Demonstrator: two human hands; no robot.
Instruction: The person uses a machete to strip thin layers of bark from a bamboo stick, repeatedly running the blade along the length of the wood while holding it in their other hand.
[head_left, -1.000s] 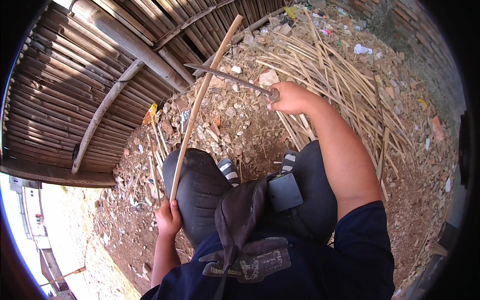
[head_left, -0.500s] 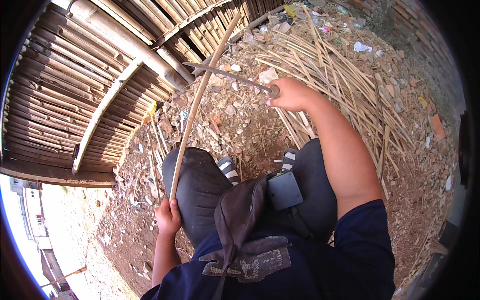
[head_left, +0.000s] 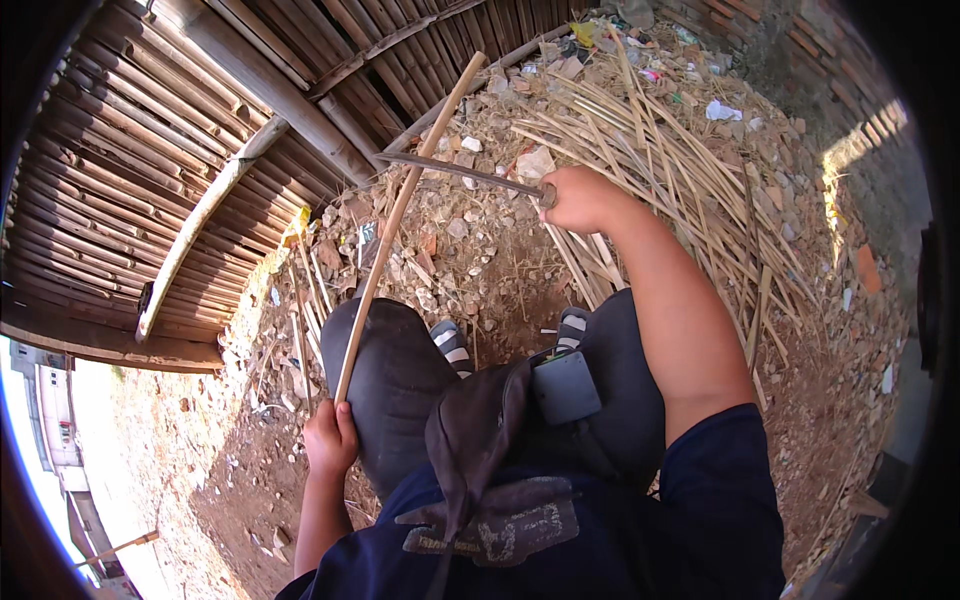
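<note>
Head camera: a long pale strip (head_left: 388, 240) of wood or bamboo is held slantwise by the left hand (head_left: 330, 438), whose fingers are clamped around it near its lower end, beside the left thigh (head_left: 385, 400). From there the strip is extended up and away over the knee. By the right hand (head_left: 582, 200), its fingers closed in a fist around the handle, a long blade (head_left: 480, 175) is held across the upper part of the strip. The step in hand is judged to be the working of the strip with the blade; for the next move, a firm left hold and a controlled edge angle seem to be called for, with the knee kept clear of the stroke.

Most of the handle is covered by the right fist, and the strip's lower end is hidden by the left hand. Whether the strip is touched by the blade or only crossed in view cannot be told. The blade's tip is hard to make out against the slatted structure (head_left: 120, 200). In the pile of strips (head_left: 690, 190), single pieces are partly covered by others.
</note>
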